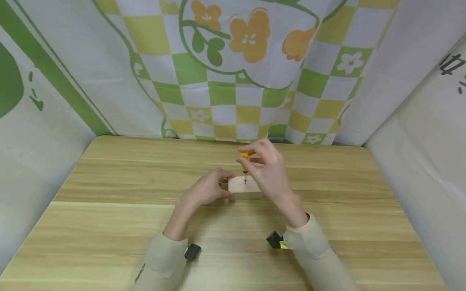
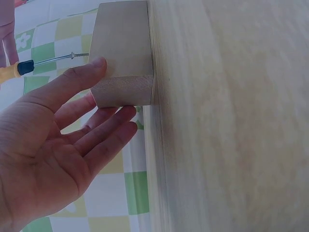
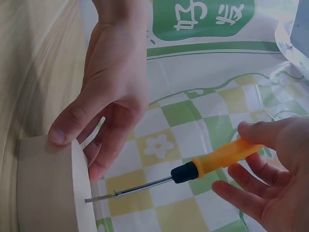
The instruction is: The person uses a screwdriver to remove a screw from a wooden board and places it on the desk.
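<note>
A pale wooden block (image 1: 236,186) lies on the table, and my left hand (image 1: 206,188) holds its left end between thumb and fingers. My right hand (image 1: 270,173) pinches the yellow handle of a screwdriver (image 3: 222,159) above the block. Its dark collar and thin metal shaft point down at the wood. At the shaft's tip a screw (image 3: 100,198) stands upright, its point in the block's top face and much of its thread showing. In the head view the right hand covers the block's right end.
The wood-grain table (image 1: 120,238) runs back to a hanging cloth (image 1: 222,97) with green and yellow checks and flowers. White cloth (image 1: 426,133) closes off the right side. A small black device (image 1: 192,251) sits by the left cuff, another (image 1: 274,239) by the right.
</note>
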The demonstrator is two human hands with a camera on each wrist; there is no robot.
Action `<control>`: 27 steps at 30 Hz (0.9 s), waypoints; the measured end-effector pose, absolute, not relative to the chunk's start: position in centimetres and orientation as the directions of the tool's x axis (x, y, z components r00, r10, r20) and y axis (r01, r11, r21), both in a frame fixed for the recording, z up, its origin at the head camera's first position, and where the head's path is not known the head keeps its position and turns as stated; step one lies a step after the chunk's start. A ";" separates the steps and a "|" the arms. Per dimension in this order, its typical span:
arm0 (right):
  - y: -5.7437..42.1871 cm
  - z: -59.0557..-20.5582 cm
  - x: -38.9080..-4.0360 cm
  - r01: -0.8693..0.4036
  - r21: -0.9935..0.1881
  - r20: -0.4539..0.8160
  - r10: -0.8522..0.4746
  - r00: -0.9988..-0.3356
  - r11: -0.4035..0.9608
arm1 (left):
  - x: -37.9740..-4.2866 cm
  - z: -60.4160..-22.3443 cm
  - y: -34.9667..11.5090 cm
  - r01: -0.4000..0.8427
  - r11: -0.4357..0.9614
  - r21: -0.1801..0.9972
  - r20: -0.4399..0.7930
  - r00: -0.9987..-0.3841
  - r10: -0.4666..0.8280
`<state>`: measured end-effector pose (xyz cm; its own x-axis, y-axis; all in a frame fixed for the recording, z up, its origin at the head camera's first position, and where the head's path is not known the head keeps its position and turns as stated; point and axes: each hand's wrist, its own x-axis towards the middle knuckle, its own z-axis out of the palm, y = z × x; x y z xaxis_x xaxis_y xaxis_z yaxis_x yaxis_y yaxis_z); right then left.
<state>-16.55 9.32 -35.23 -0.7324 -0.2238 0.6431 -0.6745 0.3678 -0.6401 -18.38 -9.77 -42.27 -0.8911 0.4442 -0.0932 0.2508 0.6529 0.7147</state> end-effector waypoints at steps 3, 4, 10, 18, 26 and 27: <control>9.3 -35.1 -16.5 -0.681 -0.610 0.658 -0.220 -0.720 0.405 | -18.4 -42.2 -9.7 0.258 0.655 0.711 -0.089 -0.890 0.448; 9.4 -35.1 -16.5 -0.682 -0.600 0.662 -0.220 -0.717 0.418 | -18.4 -42.2 -9.7 0.260 0.655 0.709 -0.088 -0.889 0.449; 9.6 -35.0 -16.5 -0.681 -0.575 0.674 -0.208 -0.709 0.454 | -18.3 -42.2 -9.7 0.246 0.652 0.717 -0.098 -0.891 0.443; 9.9 -34.8 -16.5 -0.690 -0.563 0.680 -0.219 -0.700 0.455 | -18.3 -42.2 -9.7 0.228 0.652 0.723 -0.113 -0.892 0.438; 10.0 -34.7 -16.2 -0.683 -0.595 0.652 -0.243 -0.718 0.423 | -18.4 -42.2 -9.7 0.224 0.650 0.726 -0.117 -0.891 0.438; 9.9 -34.6 -16.2 -0.678 -0.601 0.645 -0.244 -0.724 0.423 | -18.4 -42.2 -9.7 0.224 0.649 0.727 -0.117 -0.891 0.439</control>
<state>-16.19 9.95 -34.64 -0.7244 -0.2441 0.6447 -0.6778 0.4232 -0.6013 -18.39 -9.71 -42.20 -0.8910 0.4386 -0.1171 0.2242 0.6494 0.7266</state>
